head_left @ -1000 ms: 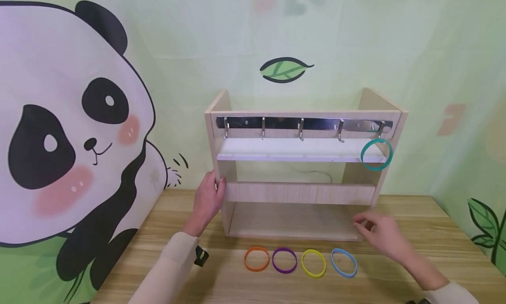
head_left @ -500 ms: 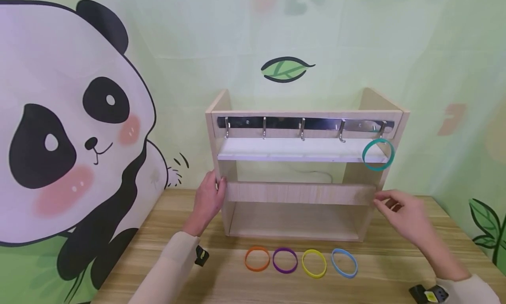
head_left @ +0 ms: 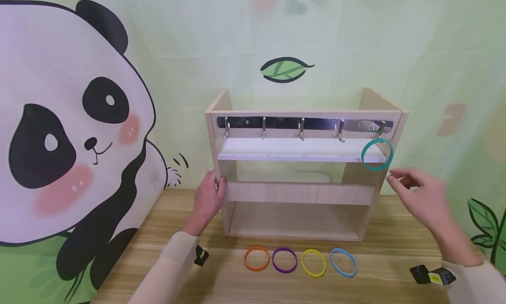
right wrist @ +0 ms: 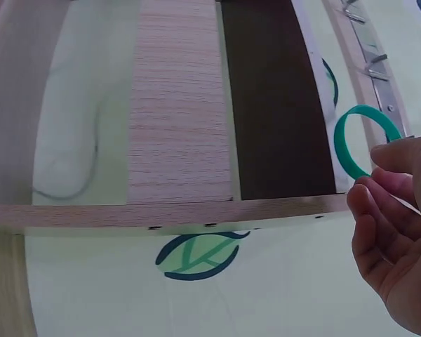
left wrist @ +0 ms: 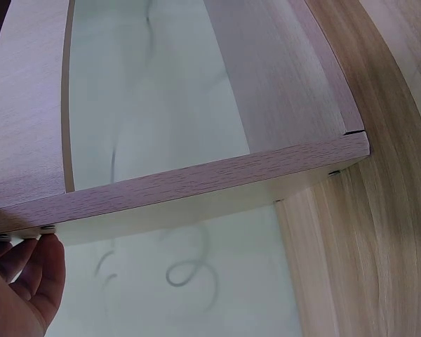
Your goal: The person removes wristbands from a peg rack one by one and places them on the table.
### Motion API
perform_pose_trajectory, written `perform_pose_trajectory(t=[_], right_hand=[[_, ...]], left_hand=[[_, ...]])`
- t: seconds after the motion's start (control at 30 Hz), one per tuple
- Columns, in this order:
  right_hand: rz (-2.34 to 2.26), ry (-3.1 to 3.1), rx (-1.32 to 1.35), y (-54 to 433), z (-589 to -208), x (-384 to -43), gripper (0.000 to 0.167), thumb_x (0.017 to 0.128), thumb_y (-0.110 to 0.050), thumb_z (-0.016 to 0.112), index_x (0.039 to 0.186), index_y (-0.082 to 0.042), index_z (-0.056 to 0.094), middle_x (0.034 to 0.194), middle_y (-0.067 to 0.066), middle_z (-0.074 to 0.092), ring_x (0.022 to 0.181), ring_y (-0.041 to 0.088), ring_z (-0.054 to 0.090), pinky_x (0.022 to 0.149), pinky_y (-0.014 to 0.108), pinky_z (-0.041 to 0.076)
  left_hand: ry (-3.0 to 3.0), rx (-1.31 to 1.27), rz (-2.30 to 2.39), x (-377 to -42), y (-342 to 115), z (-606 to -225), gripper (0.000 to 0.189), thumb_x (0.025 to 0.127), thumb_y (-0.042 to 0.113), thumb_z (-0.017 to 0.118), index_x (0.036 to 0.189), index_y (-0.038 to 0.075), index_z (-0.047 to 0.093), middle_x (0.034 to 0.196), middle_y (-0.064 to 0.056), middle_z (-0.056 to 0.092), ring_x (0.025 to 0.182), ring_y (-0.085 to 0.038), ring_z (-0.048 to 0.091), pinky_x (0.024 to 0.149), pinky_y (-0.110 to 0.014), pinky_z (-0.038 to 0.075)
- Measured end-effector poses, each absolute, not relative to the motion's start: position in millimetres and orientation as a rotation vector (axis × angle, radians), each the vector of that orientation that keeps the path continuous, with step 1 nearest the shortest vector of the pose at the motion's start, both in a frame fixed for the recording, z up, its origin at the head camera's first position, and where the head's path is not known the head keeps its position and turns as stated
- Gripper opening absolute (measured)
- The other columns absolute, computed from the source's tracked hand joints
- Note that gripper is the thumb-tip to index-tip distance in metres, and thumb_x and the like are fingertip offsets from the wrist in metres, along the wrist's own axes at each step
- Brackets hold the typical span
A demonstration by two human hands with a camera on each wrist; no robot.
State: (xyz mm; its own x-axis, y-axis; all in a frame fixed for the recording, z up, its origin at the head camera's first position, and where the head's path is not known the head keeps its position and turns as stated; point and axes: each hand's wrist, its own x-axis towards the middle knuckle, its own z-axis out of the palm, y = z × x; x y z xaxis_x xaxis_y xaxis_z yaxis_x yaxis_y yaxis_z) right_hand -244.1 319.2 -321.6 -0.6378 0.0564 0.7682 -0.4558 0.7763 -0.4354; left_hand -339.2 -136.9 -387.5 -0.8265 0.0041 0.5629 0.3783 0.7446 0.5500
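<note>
A small wooden shelf unit (head_left: 300, 193) stands on the table, with a metal hook rail (head_left: 282, 123) along its upper front. From the rightmost hook hangs a teal wristband (head_left: 363, 161). My left hand (head_left: 208, 194) grips the unit's left side panel (left wrist: 196, 179), thumb at the front edge. Beside the right panel, my right hand (head_left: 424, 196) is raised with loosely bent fingers and holds nothing. Its fingertips are just below and right of the teal band; in the right wrist view the hand (right wrist: 403, 225) overlaps that band (right wrist: 342, 144).
In front of the unit lie an orange wristband (head_left: 246, 265), a purple one (head_left: 273, 264), a yellow one (head_left: 303, 266) and a blue one (head_left: 336, 267) in a row on the wooden table (head_left: 276, 291). Behind stands a wall sheet (head_left: 197, 66) with a printed panda (head_left: 51, 62).
My right hand has risen from the unit's lower right corner, up and rightward along the right panel, toward the teal band. The left hand and all the bands have stayed in place.
</note>
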Motion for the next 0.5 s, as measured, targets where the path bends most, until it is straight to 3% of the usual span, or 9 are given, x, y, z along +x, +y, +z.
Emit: perform_pose_trajectory(t=[0.5], right_hand=[[0.823, -2.034, 0.224, 317.9, -286.1, -251.3, 0.02, 0.081, -0.009, 0.072, 0.098, 0.002, 0.071, 0.082, -0.035, 0.05, 0.072, -0.011, 0.047, 0.067, 0.011, 0.035]], left_hand=[[-2.384, -0.299, -0.898, -341.3, -137.9, -389.4, 0.029, 0.099, 0.025, 0.043, 0.115, 0.003, 0.054, 0.1, -0.013, 0.055, 0.086, -0.026, 0.055, 0.071, -0.042, 0.049]])
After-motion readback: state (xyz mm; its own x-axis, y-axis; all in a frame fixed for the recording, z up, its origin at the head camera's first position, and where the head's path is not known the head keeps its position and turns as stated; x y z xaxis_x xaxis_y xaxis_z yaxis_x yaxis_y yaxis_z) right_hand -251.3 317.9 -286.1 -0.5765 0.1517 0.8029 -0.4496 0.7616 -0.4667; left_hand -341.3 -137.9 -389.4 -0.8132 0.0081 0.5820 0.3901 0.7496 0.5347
